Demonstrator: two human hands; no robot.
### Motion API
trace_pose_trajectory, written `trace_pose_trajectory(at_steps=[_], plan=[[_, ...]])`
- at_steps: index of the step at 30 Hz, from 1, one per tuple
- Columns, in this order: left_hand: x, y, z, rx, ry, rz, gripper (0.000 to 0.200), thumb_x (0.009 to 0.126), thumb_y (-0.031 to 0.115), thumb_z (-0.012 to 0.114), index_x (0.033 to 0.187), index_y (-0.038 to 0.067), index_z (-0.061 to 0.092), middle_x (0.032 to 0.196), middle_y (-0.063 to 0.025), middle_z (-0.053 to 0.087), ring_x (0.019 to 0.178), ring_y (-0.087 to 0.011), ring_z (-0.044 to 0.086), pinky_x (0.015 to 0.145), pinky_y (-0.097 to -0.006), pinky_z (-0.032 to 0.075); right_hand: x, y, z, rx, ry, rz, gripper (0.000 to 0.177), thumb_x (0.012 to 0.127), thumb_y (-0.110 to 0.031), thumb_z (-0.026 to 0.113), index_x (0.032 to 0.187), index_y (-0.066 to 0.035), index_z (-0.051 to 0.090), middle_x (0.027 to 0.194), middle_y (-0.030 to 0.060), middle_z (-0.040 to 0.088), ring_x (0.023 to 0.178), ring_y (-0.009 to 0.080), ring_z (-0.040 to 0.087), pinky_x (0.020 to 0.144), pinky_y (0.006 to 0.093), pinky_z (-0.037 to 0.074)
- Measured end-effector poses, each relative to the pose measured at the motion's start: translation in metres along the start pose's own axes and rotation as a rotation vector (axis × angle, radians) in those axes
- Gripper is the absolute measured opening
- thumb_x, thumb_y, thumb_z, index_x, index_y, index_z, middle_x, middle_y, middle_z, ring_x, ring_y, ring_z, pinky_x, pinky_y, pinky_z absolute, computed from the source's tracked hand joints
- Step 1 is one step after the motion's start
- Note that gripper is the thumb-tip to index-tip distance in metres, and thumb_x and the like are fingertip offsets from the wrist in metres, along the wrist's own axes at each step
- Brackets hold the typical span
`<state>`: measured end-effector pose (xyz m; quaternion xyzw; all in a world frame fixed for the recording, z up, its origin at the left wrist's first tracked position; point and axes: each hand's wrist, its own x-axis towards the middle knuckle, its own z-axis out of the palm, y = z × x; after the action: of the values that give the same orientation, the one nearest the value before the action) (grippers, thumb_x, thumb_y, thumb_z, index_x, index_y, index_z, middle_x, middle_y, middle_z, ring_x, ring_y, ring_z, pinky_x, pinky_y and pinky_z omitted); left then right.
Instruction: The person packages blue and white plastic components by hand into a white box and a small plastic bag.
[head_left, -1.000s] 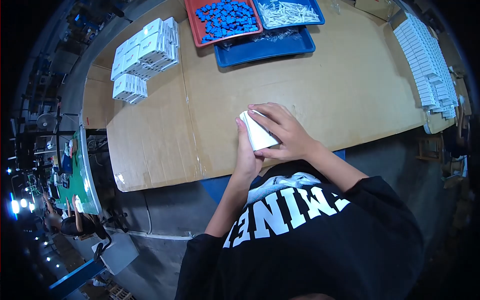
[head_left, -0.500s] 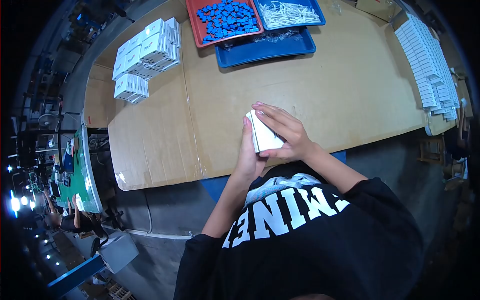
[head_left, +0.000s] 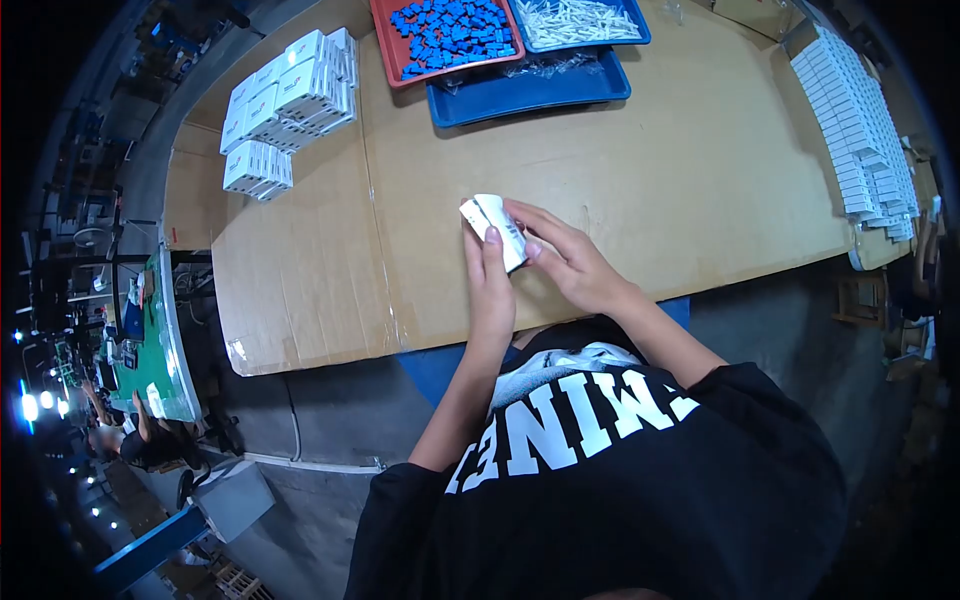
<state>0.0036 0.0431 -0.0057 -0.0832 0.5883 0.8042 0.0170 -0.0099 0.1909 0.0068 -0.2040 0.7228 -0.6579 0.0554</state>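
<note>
Both hands hold a small white box [head_left: 503,228] above the near middle of the table. My left hand [head_left: 489,285] grips its left side, thumb lying on the face toward me. On the opposite side, my right hand [head_left: 578,265] has its thumb on the lower right edge and its fingers behind the upper part. The box is tilted, with dark print on one face and a dark line between two white surfaces. Fingers cover part of it.
A red tray [head_left: 398,62] holds blue parts; beside it a blue tray [head_left: 585,43] holds white pieces. Another blue tray [head_left: 530,100] lies nearer. White boxes are stacked at left [head_left: 300,85] and in long rows at right [head_left: 850,130]. A person [head_left: 150,440] sits far left.
The box has been turned in the hands, from a broad white face to a narrower printed one. Both hands moved slightly left, and the right fingers shifted off the broad face.
</note>
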Motion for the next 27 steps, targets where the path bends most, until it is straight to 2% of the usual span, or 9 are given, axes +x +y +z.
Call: trace_pose_trajectory(at_steps=[4,7,10,12,15,18,20,24,27], plan=[[0.002,-0.007,-0.005,-0.104,0.021,-0.190,0.062,0.111,0.052,0.038,0.148,0.003,0.041,0.133,-0.0134,0.056,0.121,-0.0208,0.057,0.105,-0.0384,0.047,-0.007,0.003,-0.002,-0.293,-0.069,-0.067,0.052,0.103,-0.016,0.056,0.151,0.001,0.047,0.156,0.0248,0.045,0.141,0.0376,0.050,0.115,0.0422,0.042],[0.002,-0.010,-0.001,-0.016,0.047,-0.144,0.064,0.110,0.054,0.038,0.146,0.002,0.043,0.131,-0.0126,0.056,0.122,-0.0203,0.055,0.105,-0.0378,0.045,-0.009,0.013,0.004,-0.382,-0.048,-0.091,0.053,0.102,-0.016,0.058,0.150,0.002,0.048,0.152,0.0266,0.049,0.135,0.0396,0.055,0.112,0.0438,0.046],[0.000,-0.016,-0.005,0.054,0.045,-0.152,0.063,0.111,0.053,0.036,0.148,0.002,0.041,0.130,-0.0116,0.056,0.118,-0.0186,0.055,0.100,-0.0346,0.046,-0.013,0.024,0.008,-0.402,0.010,-0.160,0.053,0.101,-0.017,0.060,0.148,0.003,0.049,0.145,0.0261,0.057,0.121,0.0396,0.065,0.101,0.0440,0.054],[-0.001,-0.016,-0.004,0.073,0.028,-0.172,0.062,0.112,0.050,0.034,0.152,0.002,0.039,0.131,-0.0110,0.055,0.114,-0.0172,0.056,0.094,-0.0316,0.048,-0.014,0.027,0.010,-0.484,0.044,-0.186,0.051,0.100,-0.018,0.061,0.143,0.006,0.053,0.131,0.0262,0.066,0.098,0.0395,0.074,0.084,0.0431,0.061],[-0.006,-0.009,0.002,0.098,0.047,-0.184,0.059,0.113,0.049,0.034,0.146,0.001,0.044,0.122,-0.0093,0.057,0.108,-0.0157,0.055,0.090,-0.0313,0.047,-0.016,0.032,0.012,-0.527,0.076,-0.233,0.046,0.099,-0.018,0.062,0.137,0.008,0.056,0.120,0.0264,0.071,0.080,0.0373,0.075,0.071,0.0418,0.062],[-0.007,-0.011,0.003,0.048,0.053,-0.179,0.057,0.113,0.048,0.034,0.142,0.000,0.047,0.115,-0.0080,0.057,0.104,-0.0148,0.056,0.089,-0.0307,0.047,-0.015,0.034,0.012,-0.559,0.082,-0.286,0.044,0.099,-0.017,0.062,0.133,0.011,0.058,0.115,0.0278,0.072,0.075,0.0357,0.075,0.065,0.0403,0.062],[-0.006,-0.012,0.003,-0.012,0.068,-0.199,0.058,0.110,0.053,0.041,0.132,0.000,0.052,0.121,-0.0101,0.059,0.114,-0.0170,0.055,0.102,-0.0346,0.043,-0.016,0.033,0.013,-0.587,0.073,-0.280,0.043,0.099,-0.017,0.062,0.132,0.011,0.058,0.114,0.0281,0.072,0.074,0.0353,0.075,0.065,0.0401,0.062],[-0.004,-0.014,0.001,-0.022,0.059,-0.213,0.055,0.110,0.050,0.041,0.131,0.000,0.053,0.120,-0.0098,0.059,0.113,-0.0168,0.057,0.102,-0.0348,0.044,-0.016,0.035,0.015,-0.639,0.108,-0.338,0.042,0.100,-0.016,0.061,0.130,0.014,0.058,0.109,0.0281,0.073,0.072,0.0351,0.074,0.064,0.0401,0.061],[-0.003,-0.015,0.002,-0.009,0.096,-0.189,0.052,0.113,0.045,0.036,0.128,-0.001,0.055,0.104,-0.0056,0.060,0.095,-0.0138,0.056,0.085,-0.0291,0.047,-0.018,0.033,0.016,-0.626,0.095,-0.307,0.042,0.100,-0.016,0.060,0.129,0.014,0.058,0.107,0.0271,0.073,0.071,0.0350,0.074,0.063,0.0404,0.061]])
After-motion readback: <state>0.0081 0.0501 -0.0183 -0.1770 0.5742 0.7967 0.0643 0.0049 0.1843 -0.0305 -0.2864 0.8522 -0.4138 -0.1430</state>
